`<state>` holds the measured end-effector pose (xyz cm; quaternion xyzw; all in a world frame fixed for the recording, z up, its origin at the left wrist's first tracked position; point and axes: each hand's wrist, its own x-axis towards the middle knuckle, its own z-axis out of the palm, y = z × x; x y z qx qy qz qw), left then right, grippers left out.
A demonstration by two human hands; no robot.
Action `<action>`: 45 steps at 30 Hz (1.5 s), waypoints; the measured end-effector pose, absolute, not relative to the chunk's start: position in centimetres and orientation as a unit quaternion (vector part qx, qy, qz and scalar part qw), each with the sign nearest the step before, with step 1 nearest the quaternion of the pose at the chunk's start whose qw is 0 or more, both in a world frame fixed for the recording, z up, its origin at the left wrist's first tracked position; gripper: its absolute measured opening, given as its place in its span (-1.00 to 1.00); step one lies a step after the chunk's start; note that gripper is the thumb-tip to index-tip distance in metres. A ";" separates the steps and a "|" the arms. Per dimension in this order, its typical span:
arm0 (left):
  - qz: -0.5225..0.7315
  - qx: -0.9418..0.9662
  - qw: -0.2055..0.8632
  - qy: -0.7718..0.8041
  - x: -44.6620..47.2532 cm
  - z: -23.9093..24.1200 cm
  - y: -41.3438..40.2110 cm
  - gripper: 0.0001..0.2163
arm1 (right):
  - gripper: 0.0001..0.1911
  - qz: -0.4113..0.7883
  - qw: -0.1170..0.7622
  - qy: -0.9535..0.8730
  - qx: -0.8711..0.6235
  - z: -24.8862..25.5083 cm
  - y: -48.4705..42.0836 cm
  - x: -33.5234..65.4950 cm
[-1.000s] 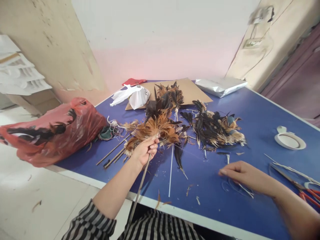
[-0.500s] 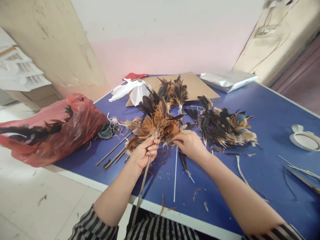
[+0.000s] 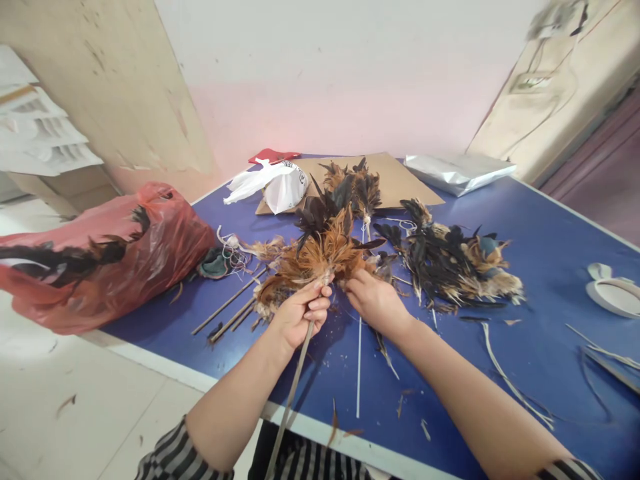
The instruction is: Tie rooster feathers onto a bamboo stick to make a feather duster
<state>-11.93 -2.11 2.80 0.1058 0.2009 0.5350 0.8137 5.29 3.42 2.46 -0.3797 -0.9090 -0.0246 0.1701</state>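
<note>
My left hand [image 3: 303, 313] is closed around the thin stick [image 3: 294, 393] of a feather duster [image 3: 325, 257], just below its brown and black feathers. The stick slants down toward my lap. Close by on the right, my right hand [image 3: 375, 303] has its fingers curled together at the lower edge of the brown feathers. It seems to pinch some of them, though the fingertips are partly hidden. More feather bunches lie behind the duster, including a tied feather bunch [image 3: 367, 193]. A pile of black feathers [image 3: 445, 263] lies to the right.
A red plastic bag [image 3: 165, 253] bulges at the table's left edge, near several sticks [image 3: 227, 303] and tangled string [image 3: 231, 247]. Behind are a white bag [image 3: 287, 190], cardboard [image 3: 405, 183] and a silver packet [image 3: 460, 173]. A tape roll [image 3: 613, 293] lies at right on the blue table [image 3: 550, 233].
My hands have come closer together: the left, with the duster, has shifted a little right, and the right hand's fingers have moved in among the brown feathers. The view has tilted slightly.
</note>
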 end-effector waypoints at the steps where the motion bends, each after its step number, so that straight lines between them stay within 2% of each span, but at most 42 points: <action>1: 0.532 0.103 0.816 0.201 -11.9 2.8 -2.1 -0.83 | -0.80 0.002 0.232 -0.896 -0.377 2.6 3.1 6.0; 4: 0.523 0.090 0.823 0.202 -11.6 2.6 -2.3 -0.90 | -0.87 0.076 0.405 -0.837 -0.361 3.2 1.7 7.6; 8: 0.510 0.085 0.831 0.206 -11.2 2.4 -2.4 -0.90 | -0.85 0.067 0.501 -0.796 -0.332 3.8 -0.3 8.1; 15: 0.507 0.092 0.820 0.251 -10.4 1.9 -2.4 -0.97 | -0.77 -0.033 0.498 -0.821 -0.275 2.2 -1.0 7.8; 20: 0.505 0.098 0.816 0.263 -9.9 1.4 -2.5 -0.91 | -0.76 -0.017 0.438 -0.859 -0.263 0.4 -0.6 7.7; 26: 0.504 0.106 0.812 0.273 -9.5 1.0 -2.5 -0.93 | -0.78 0.033 0.414 -0.877 -0.243 0.7 -0.2 7.5; 30: 0.512 0.117 0.804 0.279 -9.5 0.8 -2.4 -0.89 | -0.86 0.145 0.465 -0.836 -0.253 1.0 -0.7 6.9; 32: 0.512 0.120 0.799 0.291 -9.5 0.7 -2.4 -0.90 | -0.91 0.263 0.509 -0.757 -0.313 0.9 -1.0 6.5; 34: 0.512 0.125 0.794 0.302 -9.5 0.8 -2.3 -0.91 | -0.86 0.410 0.540 -0.629 -0.381 0.7 -0.9 6.3; 37: 0.512 0.139 0.791 0.305 -9.4 0.9 -2.4 -0.91 | -0.74 0.608 0.522 -0.432 -0.413 0.6 -0.5 6.3; 39: 0.511 0.141 0.792 0.304 -9.4 1.0 -2.4 -0.91 | -0.69 0.690 0.481 -0.353 -0.410 0.6 -0.2 6.5; 42: 0.505 0.132 0.794 0.310 -9.3 1.0 -2.5 -0.91 | -0.64 0.736 0.441 -0.306 -0.413 0.5 0.1 6.8; 45: 0.496 0.116 0.804 0.305 -9.4 1.0 -2.5 -0.87 | -0.64 0.695 0.450 -0.346 -0.442 0.4 0.4 7.2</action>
